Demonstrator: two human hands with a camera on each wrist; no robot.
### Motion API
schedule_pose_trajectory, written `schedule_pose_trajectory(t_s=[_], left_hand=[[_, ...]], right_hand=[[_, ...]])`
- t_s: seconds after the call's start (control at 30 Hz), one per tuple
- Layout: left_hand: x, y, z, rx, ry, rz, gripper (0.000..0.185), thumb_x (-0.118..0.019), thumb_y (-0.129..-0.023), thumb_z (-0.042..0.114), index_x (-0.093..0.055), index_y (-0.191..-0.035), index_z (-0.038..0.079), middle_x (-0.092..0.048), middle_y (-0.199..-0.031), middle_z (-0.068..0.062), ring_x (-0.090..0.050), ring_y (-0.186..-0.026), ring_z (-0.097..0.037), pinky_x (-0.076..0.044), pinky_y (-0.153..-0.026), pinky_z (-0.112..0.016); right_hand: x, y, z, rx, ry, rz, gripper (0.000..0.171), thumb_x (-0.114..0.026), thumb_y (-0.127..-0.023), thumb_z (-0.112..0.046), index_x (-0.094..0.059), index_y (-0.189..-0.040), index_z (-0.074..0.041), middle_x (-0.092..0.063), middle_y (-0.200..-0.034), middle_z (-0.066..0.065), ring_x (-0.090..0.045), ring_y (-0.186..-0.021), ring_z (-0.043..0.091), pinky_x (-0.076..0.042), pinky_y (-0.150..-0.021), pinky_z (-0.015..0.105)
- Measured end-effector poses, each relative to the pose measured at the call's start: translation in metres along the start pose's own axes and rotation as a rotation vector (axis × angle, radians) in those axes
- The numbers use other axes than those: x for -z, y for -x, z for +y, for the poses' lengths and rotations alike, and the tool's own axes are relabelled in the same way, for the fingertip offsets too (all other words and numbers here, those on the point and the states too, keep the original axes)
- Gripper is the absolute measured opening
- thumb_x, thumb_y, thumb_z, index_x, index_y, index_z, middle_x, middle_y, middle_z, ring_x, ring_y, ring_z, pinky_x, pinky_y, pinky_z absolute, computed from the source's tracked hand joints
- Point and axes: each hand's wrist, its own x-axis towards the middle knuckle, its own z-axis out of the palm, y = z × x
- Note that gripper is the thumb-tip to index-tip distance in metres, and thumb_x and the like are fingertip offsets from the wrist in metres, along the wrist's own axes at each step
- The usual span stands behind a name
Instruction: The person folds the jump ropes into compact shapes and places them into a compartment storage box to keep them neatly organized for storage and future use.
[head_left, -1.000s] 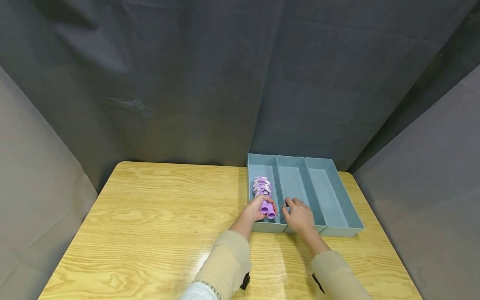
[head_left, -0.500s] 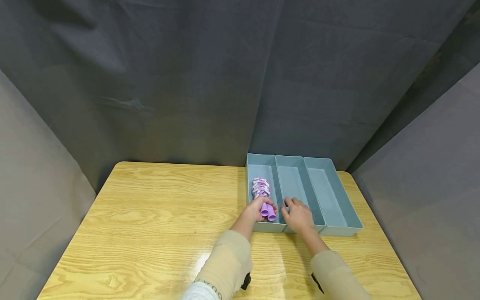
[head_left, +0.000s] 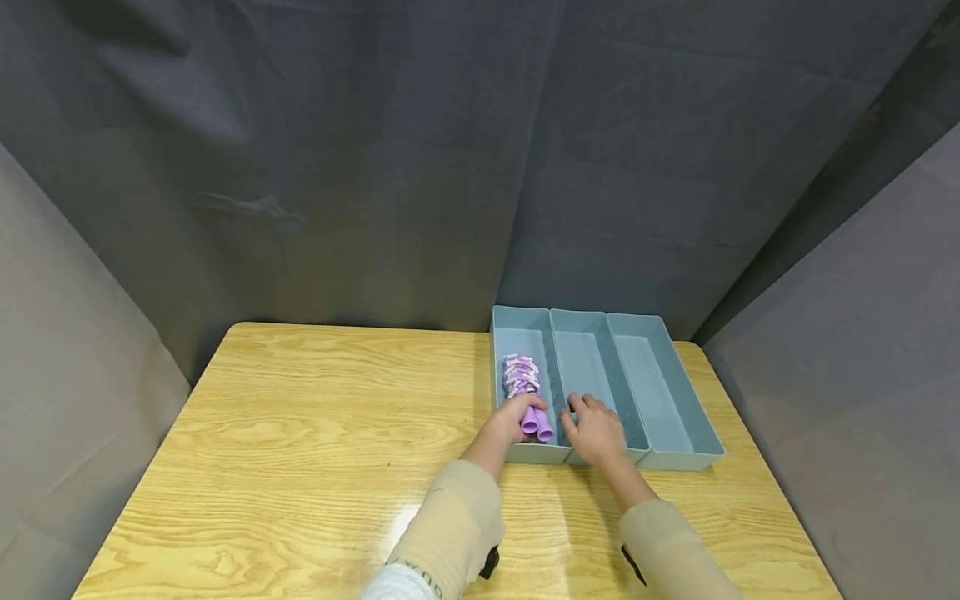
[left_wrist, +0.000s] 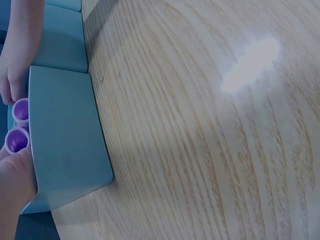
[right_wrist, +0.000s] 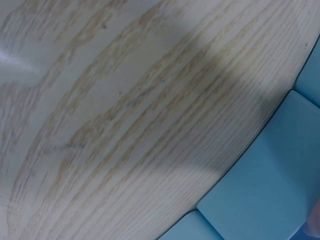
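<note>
In the head view, my left hand (head_left: 512,419) grips two purple tubes (head_left: 529,423) with round hollow ends, inside the left compartment of the blue-grey tray (head_left: 678,463). A cluster of small purple-and-white pieces (head_left: 521,373) lies just beyond the hand; whether it joins the tubes is unclear. The left wrist view shows the tubes' open mouths (left_wrist: 18,139) at the near wall, the thumb against one. My right hand (head_left: 597,432) hovers over or rests at the divider between left and middle compartments, fingers bent loosely, nothing visible in them. Its fingertips are partly hidden.
The tray has three long compartments and stands at the back right of the wooden table (head_left: 300,450). A dark curtain (head_left: 375,167) hangs behind the table. Grey panels (head_left: 862,350) stand at both sides.
Both hands stay nearly in place. The purple tubes have shifted very slightly toward the near wall of the tray, and the left fingertips beside them are less visible.
</note>
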Motion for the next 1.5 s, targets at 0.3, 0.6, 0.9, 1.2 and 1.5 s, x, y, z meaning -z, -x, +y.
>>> schedule_pose_trajectory(t_s=[0.3, 0.6, 0.9, 1.2, 1.5], left_hand=[[-0.033, 0.165, 0.063, -0.207, -0.291, 0.311, 0.057, -0.074, -0.063, 0.006, -0.049, -0.111, -0.012, -0.061, -0.088, -0.015, -0.06, -0.071, -0.022, -0.053, -0.062, -0.029], [-0.037, 0.181, 0.065, -0.29, -0.309, 0.338, 0.1, -0.073, -0.07, 0.005, -0.004, -0.141, -0.009, -0.034, -0.134, -0.033, -0.049, -0.113, -0.037, -0.041, -0.098, -0.04], [-0.031, 0.17, 0.06, -0.367, -0.371, 0.364, 0.089, -0.073, -0.071, 0.006, -0.016, -0.138, -0.011, -0.041, -0.128, -0.031, -0.046, -0.115, -0.038, -0.036, -0.102, -0.041], [-0.01, 0.071, 0.021, -0.525, -0.597, 0.429, 0.062, -0.078, -0.064, 0.01, -0.045, -0.116, -0.001, -0.056, -0.098, -0.016, -0.058, -0.086, -0.028, -0.052, -0.076, -0.037], [0.001, 0.023, 0.003, -0.467, -0.674, 0.46, 0.067, -0.08, -0.065, 0.017, -0.044, -0.118, -0.001, -0.053, -0.104, -0.019, -0.057, -0.094, -0.03, -0.05, -0.083, -0.038]], right_hand=[[0.001, 0.0, 0.0, -0.007, -0.001, -0.018, 0.023, -0.047, -0.09, -0.032, -0.055, -0.1, -0.012, -0.056, -0.092, 0.008, -0.056, -0.084, 0.029, -0.047, -0.067, 0.048], [0.001, 0.0, 0.0, -0.004, 0.001, 0.004, 0.024, -0.047, -0.09, -0.031, -0.056, -0.099, -0.011, -0.056, -0.09, 0.008, -0.056, -0.082, 0.029, -0.047, -0.066, 0.048], [0.003, 0.002, -0.004, -0.008, -0.018, 0.007, 0.021, -0.049, -0.09, -0.03, -0.056, -0.099, -0.011, -0.056, -0.09, 0.009, -0.056, -0.083, 0.029, -0.047, -0.066, 0.048], [0.003, 0.002, -0.003, -0.001, -0.024, 0.03, 0.022, -0.046, -0.09, -0.03, -0.056, -0.097, -0.012, -0.056, -0.088, 0.007, -0.056, -0.082, 0.028, -0.047, -0.065, 0.046], [0.002, 0.002, -0.003, 0.001, -0.026, 0.041, 0.022, -0.047, -0.089, -0.03, -0.056, -0.097, -0.011, -0.056, -0.086, 0.007, -0.056, -0.08, 0.028, -0.046, -0.064, 0.046]])
